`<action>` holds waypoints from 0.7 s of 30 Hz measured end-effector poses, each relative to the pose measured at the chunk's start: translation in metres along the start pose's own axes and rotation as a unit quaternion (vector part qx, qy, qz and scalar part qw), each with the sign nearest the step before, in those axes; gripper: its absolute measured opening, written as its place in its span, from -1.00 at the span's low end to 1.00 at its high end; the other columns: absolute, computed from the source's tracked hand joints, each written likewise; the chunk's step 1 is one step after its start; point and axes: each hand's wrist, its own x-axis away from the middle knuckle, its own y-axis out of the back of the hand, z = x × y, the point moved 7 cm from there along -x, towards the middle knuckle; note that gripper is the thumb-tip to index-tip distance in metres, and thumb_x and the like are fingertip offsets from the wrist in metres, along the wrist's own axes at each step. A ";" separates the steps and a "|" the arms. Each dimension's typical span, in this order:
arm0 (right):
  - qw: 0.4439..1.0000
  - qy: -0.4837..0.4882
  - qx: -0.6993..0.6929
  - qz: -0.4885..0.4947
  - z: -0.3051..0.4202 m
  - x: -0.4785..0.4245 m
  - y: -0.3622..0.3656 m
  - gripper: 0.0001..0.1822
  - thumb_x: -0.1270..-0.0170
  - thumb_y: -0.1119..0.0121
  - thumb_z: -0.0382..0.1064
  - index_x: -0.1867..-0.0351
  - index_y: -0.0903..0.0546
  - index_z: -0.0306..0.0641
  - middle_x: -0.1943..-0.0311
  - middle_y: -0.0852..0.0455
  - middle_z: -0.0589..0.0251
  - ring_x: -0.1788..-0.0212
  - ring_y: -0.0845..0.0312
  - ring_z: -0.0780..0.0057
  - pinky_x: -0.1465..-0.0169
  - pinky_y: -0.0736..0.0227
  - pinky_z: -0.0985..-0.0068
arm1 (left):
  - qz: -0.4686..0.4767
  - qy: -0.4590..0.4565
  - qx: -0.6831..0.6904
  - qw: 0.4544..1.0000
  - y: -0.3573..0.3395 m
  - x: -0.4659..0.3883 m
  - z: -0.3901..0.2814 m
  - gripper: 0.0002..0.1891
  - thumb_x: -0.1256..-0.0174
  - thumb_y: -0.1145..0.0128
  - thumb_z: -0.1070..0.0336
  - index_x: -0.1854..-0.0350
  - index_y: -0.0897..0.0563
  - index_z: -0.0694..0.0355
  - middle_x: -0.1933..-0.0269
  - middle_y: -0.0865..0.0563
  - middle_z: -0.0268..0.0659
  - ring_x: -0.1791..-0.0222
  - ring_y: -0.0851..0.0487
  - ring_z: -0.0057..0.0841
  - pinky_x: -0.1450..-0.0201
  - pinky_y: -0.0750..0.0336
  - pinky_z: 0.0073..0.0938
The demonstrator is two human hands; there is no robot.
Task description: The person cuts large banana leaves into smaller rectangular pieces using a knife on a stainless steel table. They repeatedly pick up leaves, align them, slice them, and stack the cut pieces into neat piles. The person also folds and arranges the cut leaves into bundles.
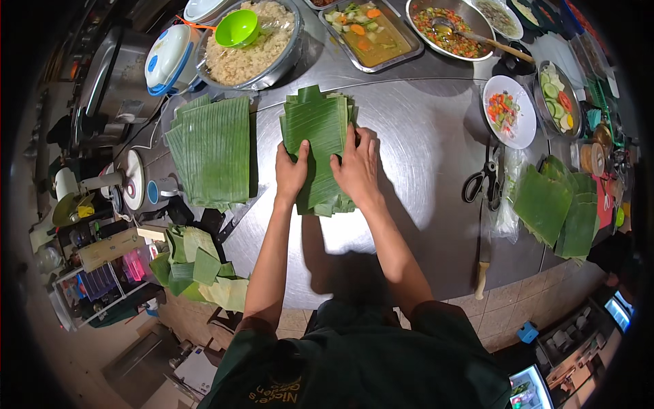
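Note:
A stack of cut banana leaf pieces (pixel 319 122) lies on the stainless steel table (pixel 419 204) before me, its edges uneven. My left hand (pixel 292 171) grips its left side, the thumb on top and the fingers hidden at the edge. Along the right side, my right hand (pixel 359 166) holds the same stack, with fingertips at the upper right edge and the thumb over the leaf. Left of my hands rests a wider, neater pile of banana leaf squares (pixel 217 148).
Rice in a large bowl (pixel 283 74), a tray of vegetable soup (pixel 414 55) and a bowl of chopped vegetables (pixel 483 38) line the far side. Scissors (pixel 483 184), a knife (pixel 483 255) and more banana leaves (pixel 546 204) lie right. Leaf scraps (pixel 204 268) sit at lower left.

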 end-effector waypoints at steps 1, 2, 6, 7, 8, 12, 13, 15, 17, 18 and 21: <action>1.000 0.004 0.007 -0.017 -0.001 -0.001 0.000 -0.17 -0.20 -0.32 -0.29 -0.43 -0.19 -0.58 -0.27 -0.34 -0.31 -0.31 -0.28 -0.18 -0.39 -0.23 0.07 | -0.025 -0.009 -0.052 0.998 0.001 0.001 -0.001 -0.36 -0.42 -0.24 0.03 -0.32 -0.41 0.43 -0.16 -0.62 0.15 -0.15 -0.62 -0.05 -0.23 -0.47 -0.19; 0.999 0.009 0.015 -0.034 -0.003 -0.002 -0.002 -0.15 -0.20 -0.32 -0.30 -0.45 -0.16 -0.60 -0.29 -0.32 -0.33 -0.32 -0.27 -0.17 -0.41 -0.21 0.06 | -0.051 -0.019 -0.105 0.993 -0.001 0.003 -0.002 -0.34 -0.42 -0.23 0.03 -0.36 -0.38 0.43 -0.20 -0.57 0.18 -0.19 -0.58 0.00 -0.25 -0.45 -0.15; 1.000 -0.005 -0.028 -0.013 -0.010 -0.001 -0.009 -0.10 -0.24 -0.26 -0.30 -0.49 -0.03 -0.66 -0.43 -0.18 -0.38 -0.43 -0.16 -0.21 -0.51 -0.05 0.05 | -0.166 -0.169 -0.250 0.939 -0.004 0.022 -0.049 -0.27 -0.45 -0.14 0.10 -0.53 -0.19 0.36 -0.39 -0.33 0.29 -0.43 -0.29 0.15 -0.43 -0.23 0.01; 0.999 0.016 -0.018 -0.032 -0.008 -0.002 -0.007 -0.11 -0.24 -0.24 -0.32 -0.50 -0.03 -0.63 -0.45 -0.15 -0.37 -0.46 -0.12 -0.21 -0.52 -0.05 0.05 | -0.203 -0.252 -0.271 0.907 -0.004 0.030 -0.062 -0.27 -0.45 -0.13 0.11 -0.54 -0.18 0.34 -0.41 -0.31 0.30 -0.46 -0.25 0.14 -0.46 -0.18 0.03; 0.998 0.038 -0.008 -0.051 -0.007 -0.003 -0.007 -0.12 -0.25 -0.22 -0.34 -0.52 -0.03 -0.59 -0.47 -0.13 -0.36 -0.49 -0.09 -0.22 -0.52 -0.05 0.05 | -0.168 -0.266 -0.303 0.899 -0.011 0.028 -0.065 -0.31 -0.50 -0.02 0.08 -0.57 -0.17 0.27 -0.51 -0.21 0.21 -0.57 -0.09 0.04 -0.55 -0.01 0.04; 0.997 0.044 0.046 -0.033 -0.011 0.002 -0.024 -0.19 -0.33 -0.10 -0.29 -0.54 -0.05 -0.51 -0.54 -0.02 -0.32 -0.59 0.10 -0.18 -0.57 0.05 0.06 | -0.098 -0.273 -0.394 0.872 -0.029 0.008 -0.056 -0.35 -0.57 0.17 0.00 -0.60 -0.17 0.19 -0.63 -0.11 -0.09 -0.64 -0.01 -0.14 -0.60 0.08 0.00; 0.996 0.042 0.066 -0.030 -0.013 0.001 -0.027 -0.20 -0.35 -0.08 -0.27 -0.54 -0.05 -0.51 -0.55 -0.01 -0.32 -0.60 0.11 -0.16 -0.57 0.06 0.07 | -0.090 -0.271 -0.392 0.874 -0.031 0.003 -0.051 -0.35 -0.57 0.17 0.00 -0.60 -0.17 0.19 -0.63 -0.11 -0.09 -0.63 -0.02 -0.14 -0.60 0.07 0.00; 0.995 0.049 0.086 -0.019 -0.016 0.002 -0.033 -0.19 -0.37 -0.06 -0.16 -0.54 -0.05 -0.50 -0.56 0.02 -0.31 -0.62 0.16 -0.13 -0.58 0.11 0.08 | -0.071 -0.270 -0.388 0.878 -0.036 -0.004 -0.042 -0.35 -0.57 0.17 0.00 -0.60 -0.16 0.20 -0.62 -0.12 -0.07 -0.63 -0.03 -0.13 -0.60 0.05 0.01; 0.996 0.049 0.073 -0.011 -0.020 0.002 -0.034 -0.16 -0.39 -0.06 -0.07 -0.55 -0.05 -0.50 -0.57 0.04 -0.30 -0.63 0.20 -0.10 -0.60 0.16 0.10 | -0.056 -0.260 -0.372 0.890 -0.039 -0.009 -0.035 -0.34 -0.57 0.16 -0.03 -0.61 -0.15 0.17 -0.63 -0.11 -0.07 -0.63 -0.03 -0.14 -0.60 0.04 0.01; 0.998 0.045 0.048 -0.006 -0.016 0.003 -0.030 -0.14 -0.38 -0.06 -0.02 -0.55 -0.05 -0.49 -0.58 0.05 -0.29 -0.64 0.21 -0.09 -0.60 0.19 0.11 | -0.048 -0.257 -0.367 0.893 -0.038 -0.009 -0.032 -0.33 -0.57 0.16 -0.03 -0.61 -0.14 0.16 -0.63 -0.11 -0.08 -0.63 -0.03 -0.14 -0.60 0.05 0.01; 0.999 0.045 0.025 -0.007 -0.017 0.004 -0.029 -0.08 -0.35 -0.08 0.08 -0.56 -0.04 -0.47 -0.58 0.05 -0.27 -0.65 0.24 -0.03 -0.63 0.29 0.15 | -0.017 -0.239 -0.343 0.908 -0.040 -0.014 -0.024 -0.32 -0.57 0.17 -0.04 -0.62 -0.09 0.15 -0.64 -0.07 -0.07 -0.64 0.01 -0.10 -0.59 0.05 0.03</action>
